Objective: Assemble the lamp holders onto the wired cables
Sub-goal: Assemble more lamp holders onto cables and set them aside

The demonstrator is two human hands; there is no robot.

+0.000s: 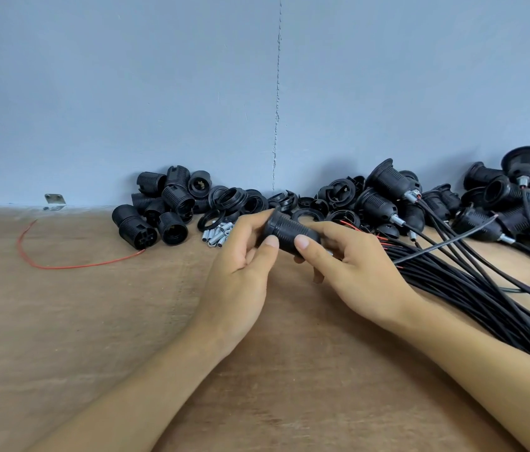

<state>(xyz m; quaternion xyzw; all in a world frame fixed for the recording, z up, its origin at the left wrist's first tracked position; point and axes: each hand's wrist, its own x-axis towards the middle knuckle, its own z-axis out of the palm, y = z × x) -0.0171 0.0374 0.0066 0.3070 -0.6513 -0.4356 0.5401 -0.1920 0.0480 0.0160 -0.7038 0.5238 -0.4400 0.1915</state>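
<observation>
Currently, I hold one black ribbed lamp holder between both hands, just above the wooden tabletop. My left hand is clamped on its left end, with the thumb on the near side and the other fingers curled over the far side. My right hand is clamped on its right end in the same way, thumb tip pressed on the ribbed barrel. My right hand hides whether a cable enters the holder.

A bundle of black cables lies under my right forearm and fans out to the right. Holders already wired are stacked at the right rear. Loose holder shells and threaded rings are piled against the blue wall. Small metal tubes lie just beside my left fingers. A single red wire lies well apart on the left.
</observation>
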